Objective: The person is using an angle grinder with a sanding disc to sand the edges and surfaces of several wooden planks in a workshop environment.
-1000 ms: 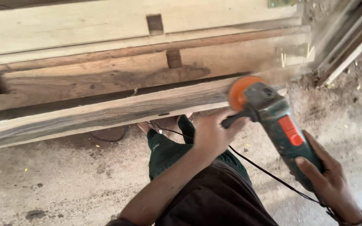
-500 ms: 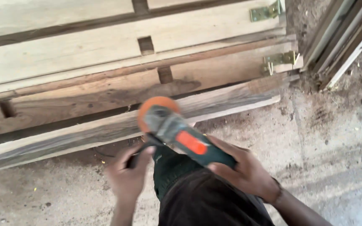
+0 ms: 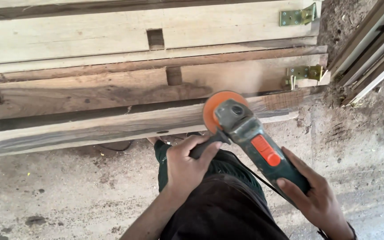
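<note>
Two hands steady the angle grinder [image 3: 250,133]: left hand [image 3: 187,162] fingers closed around its side handle, right hand [image 3: 314,200] wrapping its body, pressing the orange disc [image 3: 212,109] against the plank edge [image 3: 112,126].

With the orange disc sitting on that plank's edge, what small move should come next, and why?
Probably slide the angle grinder along the wooden plank. Its orange sanding disc meets the edge near the right end, both the left hand and right hand grip it, and the plank's length leftward looks rough.

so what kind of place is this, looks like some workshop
Probably a rough carpentry or joinery work area. Both hands grip a green angle grinder with an orange sanding disc against a pale wooden frame with mortise slots, brass-coloured metal hinges are fitted, and the bare concrete floor is dusty.
</note>
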